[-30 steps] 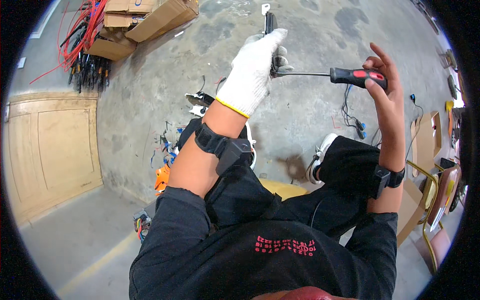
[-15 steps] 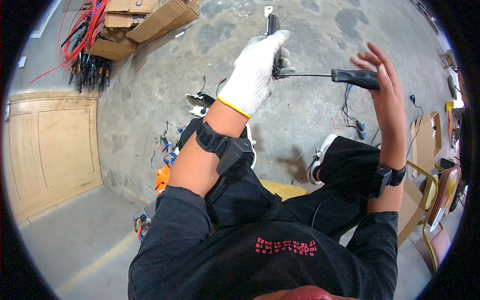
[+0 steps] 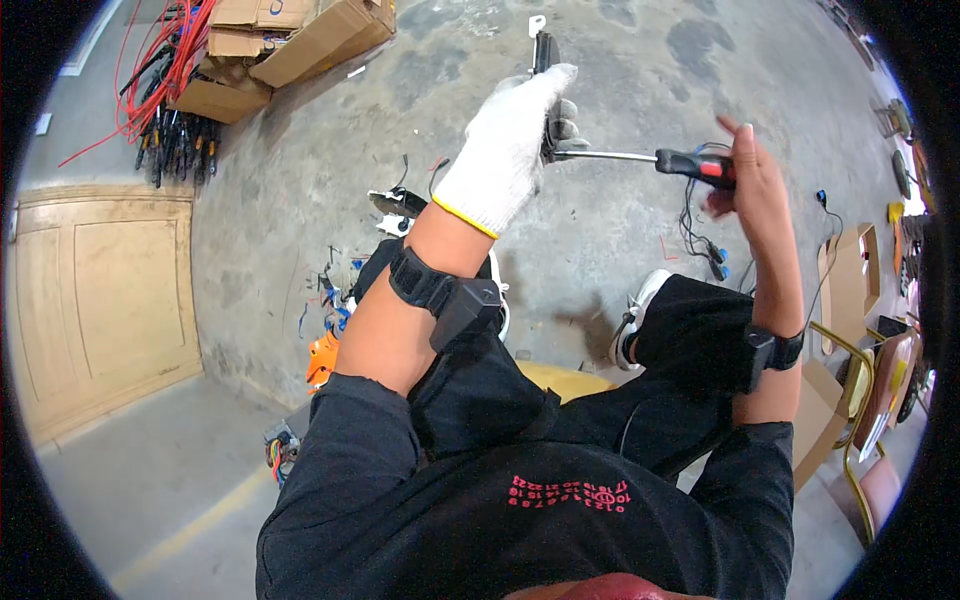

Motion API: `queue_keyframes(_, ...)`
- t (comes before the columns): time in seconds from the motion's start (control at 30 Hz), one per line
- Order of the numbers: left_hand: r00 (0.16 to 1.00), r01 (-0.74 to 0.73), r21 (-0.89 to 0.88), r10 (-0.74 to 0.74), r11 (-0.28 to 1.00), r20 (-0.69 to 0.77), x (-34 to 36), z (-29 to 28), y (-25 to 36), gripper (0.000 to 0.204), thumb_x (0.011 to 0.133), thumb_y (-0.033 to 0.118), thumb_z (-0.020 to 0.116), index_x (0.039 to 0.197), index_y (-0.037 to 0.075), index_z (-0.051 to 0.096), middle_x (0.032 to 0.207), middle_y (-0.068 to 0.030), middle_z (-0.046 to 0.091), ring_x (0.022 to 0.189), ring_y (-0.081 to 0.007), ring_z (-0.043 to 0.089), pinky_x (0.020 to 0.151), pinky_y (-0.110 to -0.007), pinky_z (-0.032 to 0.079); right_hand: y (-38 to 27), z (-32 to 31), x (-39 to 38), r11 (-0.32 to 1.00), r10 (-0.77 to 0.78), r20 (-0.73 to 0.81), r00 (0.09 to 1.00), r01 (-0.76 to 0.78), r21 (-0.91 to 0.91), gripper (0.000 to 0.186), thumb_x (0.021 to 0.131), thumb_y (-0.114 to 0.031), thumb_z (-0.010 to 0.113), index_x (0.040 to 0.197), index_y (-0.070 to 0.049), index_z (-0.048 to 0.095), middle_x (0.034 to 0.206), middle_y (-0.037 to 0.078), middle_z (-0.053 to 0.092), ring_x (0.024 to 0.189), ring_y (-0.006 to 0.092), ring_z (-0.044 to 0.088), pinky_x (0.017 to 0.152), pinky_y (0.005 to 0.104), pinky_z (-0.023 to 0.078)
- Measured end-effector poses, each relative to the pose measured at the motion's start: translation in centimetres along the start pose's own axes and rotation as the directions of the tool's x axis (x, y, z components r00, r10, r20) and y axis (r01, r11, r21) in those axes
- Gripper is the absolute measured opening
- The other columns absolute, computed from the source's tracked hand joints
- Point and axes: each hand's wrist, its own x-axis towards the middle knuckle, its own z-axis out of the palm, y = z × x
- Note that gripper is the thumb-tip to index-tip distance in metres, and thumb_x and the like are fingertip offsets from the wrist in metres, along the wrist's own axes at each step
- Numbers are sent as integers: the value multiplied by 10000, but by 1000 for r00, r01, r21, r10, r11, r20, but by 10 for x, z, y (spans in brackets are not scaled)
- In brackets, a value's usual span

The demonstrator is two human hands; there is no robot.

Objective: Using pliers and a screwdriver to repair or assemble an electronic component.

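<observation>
My left hand (image 3: 508, 140), in a white knitted glove with a yellow cuff edge, is closed round a slim black part (image 3: 543, 52). A pale tab with a hole sticks out of its far end, and the glove hides most of the rest. My bare right hand (image 3: 766, 195) grips a screwdriver (image 3: 690, 165) by its black and red handle, the fingers a little blurred. The steel shaft lies nearly level, pointing left, with its tip at the near end of the black part. Whether the tip sits in a screw is hidden.
Cardboard boxes (image 3: 325, 45) and red cables (image 3: 150, 75) lie far left, above a wooden door (image 3: 105, 310). Black cords with blue plugs (image 3: 712, 255) rest on the concrete floor. An orange object (image 3: 322, 358) is near my left leg. A gold-framed chair (image 3: 868, 385) stands right.
My right fingers have gone from spread beside the screwdriver handle to curled round it. The handle has turned, showing red. My left hand has hardly moved.
</observation>
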Motion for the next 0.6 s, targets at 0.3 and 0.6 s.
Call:
queue_keyframes(0.3,999,50,-29,-51,998,-7,2,0,1,289,897,264,678,1006,20,568,840,-126,624,666,-205,613,618,-346,545,12,-8,0,907,-408,-40,912,410,93,449,979,-315,511,1322,-26,539,1093,88,619,932,133,601,807,253,483)
queue_keyframes(0.6,1000,25,-31,-25,999,7,-1,-2,2,290,899,258,675,1015,18,562,841,-129,618,653,-196,597,607,-318,522,23,1,10,698,-716,-139,684,704,-131,495,1006,-396,474,1318,-14,523,889,64,641,610,99,592,465,225,409)
